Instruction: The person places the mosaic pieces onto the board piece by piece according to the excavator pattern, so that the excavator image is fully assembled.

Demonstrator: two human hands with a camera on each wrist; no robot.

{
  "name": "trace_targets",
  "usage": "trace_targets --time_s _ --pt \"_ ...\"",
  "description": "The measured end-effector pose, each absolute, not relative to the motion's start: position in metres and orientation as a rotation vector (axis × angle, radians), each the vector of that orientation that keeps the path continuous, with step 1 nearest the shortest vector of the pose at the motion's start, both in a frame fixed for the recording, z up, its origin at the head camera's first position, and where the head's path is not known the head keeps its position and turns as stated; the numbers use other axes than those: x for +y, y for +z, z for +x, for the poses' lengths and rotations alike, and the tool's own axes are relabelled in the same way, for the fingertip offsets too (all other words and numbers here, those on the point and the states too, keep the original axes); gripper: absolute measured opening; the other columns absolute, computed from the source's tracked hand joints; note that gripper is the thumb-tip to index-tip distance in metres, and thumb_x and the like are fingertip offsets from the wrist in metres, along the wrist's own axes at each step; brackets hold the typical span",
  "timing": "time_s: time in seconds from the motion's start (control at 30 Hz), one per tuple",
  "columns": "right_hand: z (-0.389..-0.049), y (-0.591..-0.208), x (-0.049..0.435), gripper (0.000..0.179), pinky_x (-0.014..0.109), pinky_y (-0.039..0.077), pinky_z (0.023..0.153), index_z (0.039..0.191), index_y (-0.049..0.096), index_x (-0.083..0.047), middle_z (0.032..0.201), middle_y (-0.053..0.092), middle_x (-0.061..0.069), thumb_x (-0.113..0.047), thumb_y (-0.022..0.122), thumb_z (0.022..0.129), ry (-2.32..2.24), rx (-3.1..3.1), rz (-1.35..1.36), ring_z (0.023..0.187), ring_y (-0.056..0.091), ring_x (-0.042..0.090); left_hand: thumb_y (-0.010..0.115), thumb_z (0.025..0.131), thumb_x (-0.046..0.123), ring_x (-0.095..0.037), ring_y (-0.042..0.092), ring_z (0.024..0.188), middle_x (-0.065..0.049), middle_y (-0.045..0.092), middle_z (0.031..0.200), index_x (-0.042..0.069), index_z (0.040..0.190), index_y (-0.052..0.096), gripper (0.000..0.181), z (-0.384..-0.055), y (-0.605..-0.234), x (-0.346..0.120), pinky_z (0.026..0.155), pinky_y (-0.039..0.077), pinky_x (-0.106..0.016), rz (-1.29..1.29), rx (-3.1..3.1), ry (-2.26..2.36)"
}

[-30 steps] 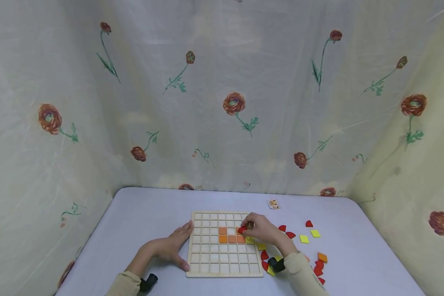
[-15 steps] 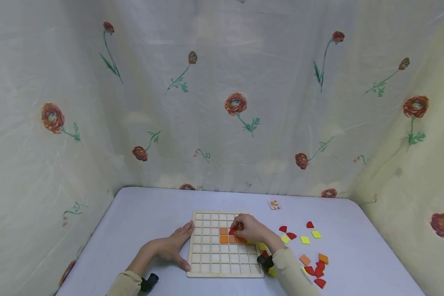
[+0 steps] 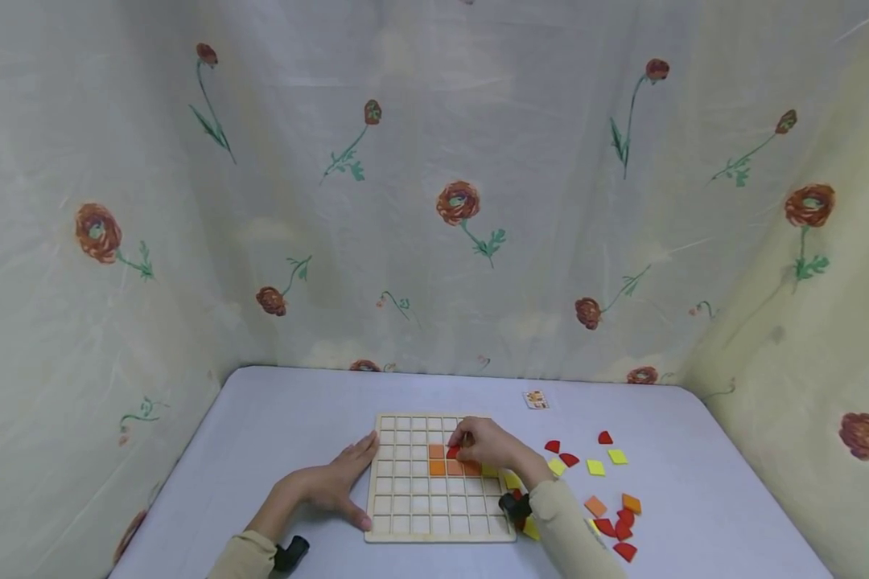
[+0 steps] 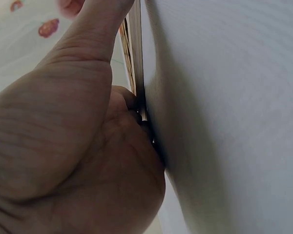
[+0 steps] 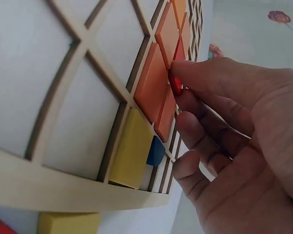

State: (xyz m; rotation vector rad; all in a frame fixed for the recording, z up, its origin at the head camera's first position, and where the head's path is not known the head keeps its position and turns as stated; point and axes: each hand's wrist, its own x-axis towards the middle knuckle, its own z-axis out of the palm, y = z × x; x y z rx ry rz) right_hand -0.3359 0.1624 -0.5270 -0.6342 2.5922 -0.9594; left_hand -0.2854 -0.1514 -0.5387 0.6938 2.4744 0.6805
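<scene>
A wooden grid board [image 3: 401,507] lies on the table. My left hand [image 3: 331,482] rests against its left side, fingers spread along the edge and thumb at the near corner. Over the middle of the grid, my right hand [image 3: 494,444] pinches a red quarter-circle tile [image 3: 453,453] between thumb and fingertips, at a cell bordered by orange tiles [image 3: 437,467]. In the right wrist view the red tile [image 5: 175,84] sits close behind orange square tiles [image 5: 151,83]. A yellow tile [image 5: 131,151] and a blue piece [image 5: 156,152] also lie in cells there.
Right of the board lie several loose tiles: red quarter-circles [image 3: 625,552], yellow squares [image 3: 595,467] and orange squares [image 3: 595,506]. A small picture card [image 3: 536,400] lies behind the board. A flowered curtain [image 3: 434,322] hangs around the table.
My right hand has moved left across the board with the red tile, from the right part of the grid to the cell among the orange tiles. The left hand has stayed put.
</scene>
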Motion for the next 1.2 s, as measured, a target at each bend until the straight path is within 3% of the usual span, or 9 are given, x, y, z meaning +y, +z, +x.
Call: trace_targets --time_s 0.3,0.6,0.9,1.2 --pt "-0.322 -0.517 0.186 0.017 0.024 0.047 0.068 0.105 0.068 -0.007 0.092 0.062 -0.001 -0.014 0.068 0.089 -1.059 2.694 -0.622 0.083 0.053 0.016 0.081 0.063 0.058 -0.03 -0.001 0.151 -0.012 -0.005 0.164 0.006 0.155 0.003 0.132 -0.285 -0.539 -0.15 0.122 0.009 -0.049 0.689 2.476 0.678" --pt "-0.315 -0.514 0.247 0.019 0.025 0.043 0.063 0.102 0.064 -0.007 0.091 0.06 0.001 -0.013 0.072 0.085 -1.117 2.845 -0.225 0.082 0.05 0.015 0.082 0.063 0.058 -0.03 -0.001 0.151 -0.013 -0.004 0.163 0.005 0.155 0.004 0.132 -0.286 -0.538 -0.152 0.123 0.008 -0.049 0.703 2.487 0.669" --pt "-0.313 -0.531 0.292 0.033 0.034 0.054 0.079 0.114 0.062 -0.003 0.11 0.058 0.011 -0.014 0.072 0.085 -0.967 2.914 0.039 0.095 0.052 0.023 0.082 0.063 0.057 -0.032 0.0 0.151 -0.013 -0.004 0.163 0.003 0.155 0.004 0.132 -0.287 -0.541 -0.153 0.122 0.01 -0.05 0.708 2.49 0.674" --pt "-0.315 -0.549 0.302 0.025 0.033 0.056 0.078 0.111 0.063 -0.005 0.103 0.061 0.008 -0.01 0.068 0.087 -1.023 2.867 0.126 0.085 0.054 0.02 0.082 0.063 0.058 -0.031 0.0 0.151 -0.012 -0.005 0.164 0.005 0.155 0.004 0.132 -0.288 -0.544 -0.152 0.122 0.01 -0.051 0.714 2.488 0.673"
